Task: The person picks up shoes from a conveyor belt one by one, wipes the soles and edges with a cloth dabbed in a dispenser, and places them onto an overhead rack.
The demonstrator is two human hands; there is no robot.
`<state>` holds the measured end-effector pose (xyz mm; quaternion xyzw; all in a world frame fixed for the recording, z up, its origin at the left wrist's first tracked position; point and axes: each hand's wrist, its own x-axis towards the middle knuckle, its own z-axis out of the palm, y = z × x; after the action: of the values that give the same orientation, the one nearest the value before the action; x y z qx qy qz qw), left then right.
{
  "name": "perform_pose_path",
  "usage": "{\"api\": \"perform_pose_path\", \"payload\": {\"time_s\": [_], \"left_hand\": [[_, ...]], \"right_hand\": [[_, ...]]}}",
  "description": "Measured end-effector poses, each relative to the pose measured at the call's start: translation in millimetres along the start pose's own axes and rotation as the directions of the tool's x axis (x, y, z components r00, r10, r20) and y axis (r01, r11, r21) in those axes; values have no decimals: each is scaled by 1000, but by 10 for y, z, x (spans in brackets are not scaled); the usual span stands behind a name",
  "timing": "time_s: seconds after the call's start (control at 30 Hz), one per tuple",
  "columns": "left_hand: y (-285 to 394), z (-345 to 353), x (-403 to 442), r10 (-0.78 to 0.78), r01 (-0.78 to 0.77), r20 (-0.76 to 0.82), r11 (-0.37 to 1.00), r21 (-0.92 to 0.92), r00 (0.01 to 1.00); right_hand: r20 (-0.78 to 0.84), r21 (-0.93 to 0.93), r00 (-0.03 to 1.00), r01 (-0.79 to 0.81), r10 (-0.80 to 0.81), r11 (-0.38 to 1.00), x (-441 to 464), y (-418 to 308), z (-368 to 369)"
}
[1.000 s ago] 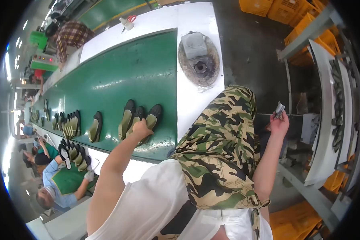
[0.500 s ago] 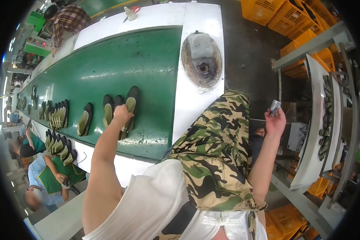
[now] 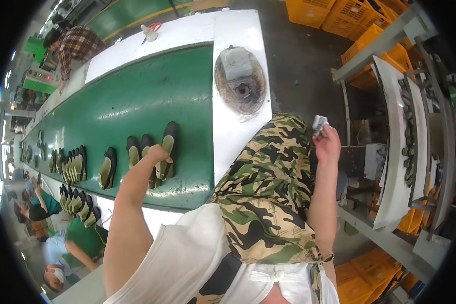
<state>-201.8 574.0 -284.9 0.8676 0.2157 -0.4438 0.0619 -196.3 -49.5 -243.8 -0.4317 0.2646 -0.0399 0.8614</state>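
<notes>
On the green conveyor belt (image 3: pixel 187 81), my left hand (image 3: pixel 159 153) has its fingers closed on the edge of a dark flat shoe (image 3: pixel 171 138) with an olive-green lining. Two similar shoes stand close to its left, one partly hidden by my hand and forearm, and another single shoe (image 3: pixel 107 168) is farther left. Away from the belt, my right hand (image 3: pixel 329 145) pinches a small crumpled grey-white wad (image 3: pixel 319 125); whether it is cloth or paper I cannot tell. A camouflage apron (image 3: pixel 268 202) covers my lap.
A stained oval tray (image 3: pixel 240 101) bearing a grey block sits on the white table edge. Red-handled scissors (image 3: pixel 155 26) and a white bottle (image 3: pixel 149 33) lie farther back. Shoe racks (image 3: pixel 385 131) and orange crates (image 3: pixel 309 11) are right. Co-workers and rows of shoes (image 3: pixel 73 164) are left.
The camera view has turned slightly. The shoe in my left hand is a little farther from its neighbour and nearer the belt's end. My right hand, still pinching the wad, has come in towards my lap.
</notes>
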Motion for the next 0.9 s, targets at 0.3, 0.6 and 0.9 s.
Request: {"api": "perform_pose_path", "payload": {"time_s": [0.3, 0.6, 0.9], "left_hand": [[872, -158, -819, 531, -455, -438, -108, -884, 726], [2025, -174, -1575, 769, -966, -587, 234, -111, 254], [2606, -89, -1916, 900, -968, -435, 91, 234, -21]], "right_hand": [[51, -217, 999, -1, 13, 976, -139, 27, 673], [237, -431, 965, 210, -114, 877, -421, 72, 1333], [93, -219, 995, 53, -33, 974, -721, -148, 1175]]}}
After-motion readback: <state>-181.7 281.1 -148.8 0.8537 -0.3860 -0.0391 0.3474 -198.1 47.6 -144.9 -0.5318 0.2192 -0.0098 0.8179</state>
